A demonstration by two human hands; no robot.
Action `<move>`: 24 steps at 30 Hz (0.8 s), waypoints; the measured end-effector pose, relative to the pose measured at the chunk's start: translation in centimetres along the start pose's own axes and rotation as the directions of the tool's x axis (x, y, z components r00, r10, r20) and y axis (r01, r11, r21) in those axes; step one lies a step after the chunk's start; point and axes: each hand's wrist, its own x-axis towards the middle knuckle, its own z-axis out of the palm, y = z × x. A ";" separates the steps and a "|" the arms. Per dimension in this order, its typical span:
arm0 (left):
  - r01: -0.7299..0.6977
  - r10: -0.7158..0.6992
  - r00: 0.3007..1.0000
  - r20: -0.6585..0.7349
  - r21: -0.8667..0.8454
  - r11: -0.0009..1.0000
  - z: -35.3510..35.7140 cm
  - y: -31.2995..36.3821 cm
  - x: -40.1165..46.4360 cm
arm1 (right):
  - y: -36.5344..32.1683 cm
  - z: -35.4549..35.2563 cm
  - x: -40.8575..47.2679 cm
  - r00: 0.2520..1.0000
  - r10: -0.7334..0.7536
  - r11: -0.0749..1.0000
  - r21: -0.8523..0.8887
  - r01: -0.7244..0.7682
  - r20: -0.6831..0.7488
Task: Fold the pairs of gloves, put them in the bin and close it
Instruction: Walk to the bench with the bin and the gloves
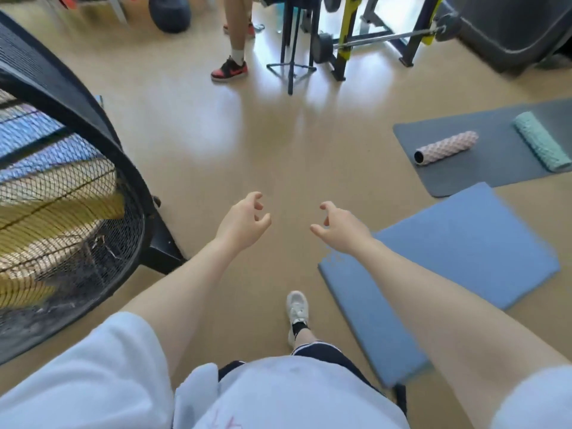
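Over the bare floor (pixel 278 150), left hand (pixel 244 222) and right hand (pixel 342 227) hover loosely curled, both holding nothing.

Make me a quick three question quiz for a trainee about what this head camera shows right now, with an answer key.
1. True or false: the left hand holds a glove.
2. Which foam roller lies nearer the right hand: A) the pink roller, B) the teal roller?
3. Fill in: both rollers rest on the ___ mat.

Key: 1 false, both hands hold nothing, fingers loosely curled; 2 A; 3 grey.
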 end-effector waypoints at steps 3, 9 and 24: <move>0.033 -0.033 0.999 -0.017 -0.005 0.999 -1.6 1.5 7.1 | -0.5 -4.2 7.2 1.000 -0.021 0.999 -0.029 0.021 0.014; 0.069 -0.071 0.996 -0.061 -0.031 0.997 -5.7 3.0 20.3 | -3.5 -10.7 20.3 0.998 -0.055 0.998 -0.026 0.055 0.030; 0.241 -0.243 0.962 -0.127 -0.033 0.970 -22.5 -8.5 50.3 | -23.8 -15.9 53.7 0.964 -0.223 0.969 -0.072 0.235 0.141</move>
